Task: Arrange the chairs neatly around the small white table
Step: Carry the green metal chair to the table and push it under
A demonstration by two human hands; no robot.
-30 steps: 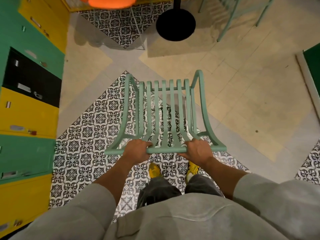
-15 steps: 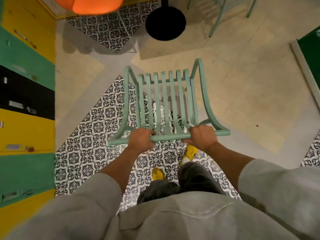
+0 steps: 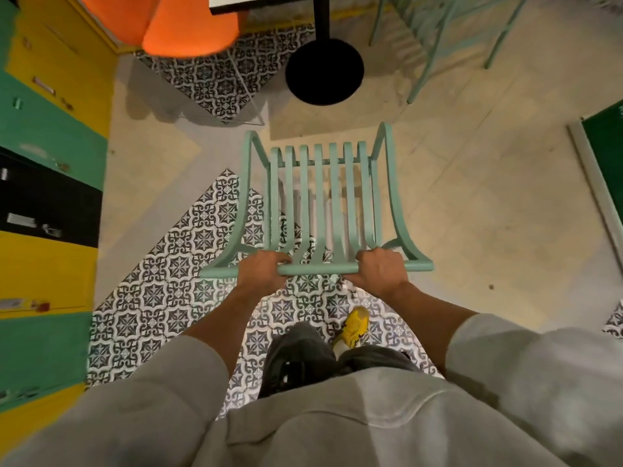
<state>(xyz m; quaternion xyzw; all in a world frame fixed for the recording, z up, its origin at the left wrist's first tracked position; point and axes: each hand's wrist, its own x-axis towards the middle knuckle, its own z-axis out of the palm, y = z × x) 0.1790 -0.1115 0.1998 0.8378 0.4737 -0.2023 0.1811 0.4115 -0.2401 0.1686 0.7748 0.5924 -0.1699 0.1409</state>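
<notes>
A mint-green slatted chair [image 3: 322, 197] is directly below me, seen from above. My left hand [image 3: 261, 269] and my right hand [image 3: 381, 269] both grip its top back rail. Ahead, the small white table [image 3: 256, 2] shows only its near edge at the top of the view, above its black post and round black base [image 3: 324, 71]. An orange chair [image 3: 188, 25] is at the table's left. A second mint-green chair [image 3: 438, 35] stands at the table's right. The held chair's front edge is a short way from the black base.
Green, yellow and black lockers [image 3: 47, 183] line the left side. A dark green panel [image 3: 606, 153] leans at the right edge. The floor mixes beige tiles and patterned black-and-white tiles [image 3: 161, 291]. My yellow shoe [image 3: 352, 326] is below the chair back.
The chair and I have moved forward toward the table. The black base, orange chair and table edge have come closer into view. Both hands keep the same grip.
</notes>
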